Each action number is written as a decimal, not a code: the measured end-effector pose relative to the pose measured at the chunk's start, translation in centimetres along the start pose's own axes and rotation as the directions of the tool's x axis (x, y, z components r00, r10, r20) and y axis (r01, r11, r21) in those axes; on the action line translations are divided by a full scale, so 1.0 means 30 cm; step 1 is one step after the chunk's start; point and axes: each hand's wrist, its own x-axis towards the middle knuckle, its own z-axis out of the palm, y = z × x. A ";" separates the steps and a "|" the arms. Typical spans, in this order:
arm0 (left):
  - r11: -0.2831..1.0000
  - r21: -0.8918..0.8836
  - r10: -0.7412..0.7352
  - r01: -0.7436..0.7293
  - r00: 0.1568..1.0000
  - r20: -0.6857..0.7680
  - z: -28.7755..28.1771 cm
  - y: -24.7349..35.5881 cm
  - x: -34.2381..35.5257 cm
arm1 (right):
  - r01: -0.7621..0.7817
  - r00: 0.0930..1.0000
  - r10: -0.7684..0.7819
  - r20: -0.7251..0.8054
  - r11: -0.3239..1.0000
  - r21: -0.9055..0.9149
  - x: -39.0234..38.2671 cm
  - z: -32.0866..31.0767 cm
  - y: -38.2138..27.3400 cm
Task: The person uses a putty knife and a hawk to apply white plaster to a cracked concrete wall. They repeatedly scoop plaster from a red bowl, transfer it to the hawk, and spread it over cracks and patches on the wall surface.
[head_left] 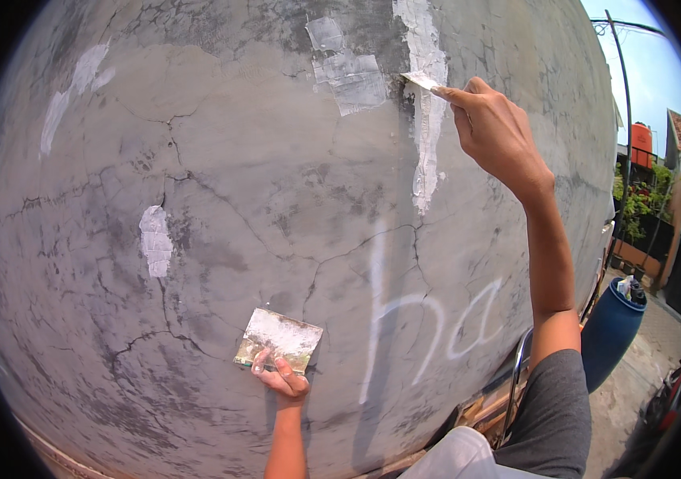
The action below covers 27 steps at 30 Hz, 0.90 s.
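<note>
My right hand [494, 132] is raised to the upper right of a cracked grey wall [276, 191]. It grips a putty knife [420, 79] whose pale, smeared blade lies against a long vertical strip of white filler [428, 136]. The knife's handle is hidden in my fingers. Low in the middle, my left hand [283, 375] holds a flat rectangular plate [283, 331] by its lower edge, fingers over its face. White filler coats much of that plate.
Other filler patches mark the wall: one at the upper middle [348, 76], one at left centre [156, 241], one at far left [73, 92]. White painted letters [412, 319] are at lower right. A blue barrel [613, 331], full of rubbish, stands beyond the wall's right end.
</note>
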 end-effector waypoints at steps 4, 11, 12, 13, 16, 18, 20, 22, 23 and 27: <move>0.998 0.025 0.054 -0.054 0.998 -0.030 -0.003 -0.002 0.021 | -0.027 0.996 0.031 -0.087 0.999 0.040 -0.022 -0.078 0.037; 0.992 -0.125 -0.013 -0.009 0.985 -0.170 0.043 0.107 0.055 | -0.036 0.927 0.121 -0.354 0.970 0.239 0.204 0.021 0.313; 0.995 -0.097 -0.001 -0.017 0.984 -0.175 0.042 0.111 0.054 | 0.004 0.923 0.097 -0.372 0.965 0.262 0.256 0.057 0.342; 0.997 -0.067 0.012 -0.025 0.983 -0.184 0.042 0.108 0.055 | 0.046 0.917 0.072 -0.391 0.957 0.285 0.306 0.095 0.363; 0.996 -0.020 0.086 -0.091 0.978 -0.188 0.056 0.066 0.047 | 0.093 0.902 0.056 -0.429 0.943 0.320 0.441 0.188 0.420; 0.995 0.050 0.095 -0.088 0.984 -0.152 0.033 0.020 0.022 | 0.106 0.869 0.069 -0.491 0.942 0.318 0.504 0.221 0.441; 0.995 0.070 0.084 -0.074 0.984 -0.158 0.030 0.013 0.012 | 0.153 0.843 0.044 -0.537 0.936 0.316 0.559 0.248 0.467; 0.997 0.053 0.057 -0.048 0.981 -0.188 0.036 0.026 0.017 | 0.231 0.818 -0.013 -0.575 0.923 0.308 0.606 0.256 0.496; 0.998 0.032 0.066 -0.061 0.978 -0.197 0.039 0.027 0.021 | 0.250 0.829 0.002 -0.559 0.893 0.374 0.627 0.256 0.504; 0.997 0.008 0.076 -0.076 0.966 -0.245 0.049 0.027 0.018 | 0.274 0.844 0.029 -0.536 0.835 0.477 0.690 0.249 0.544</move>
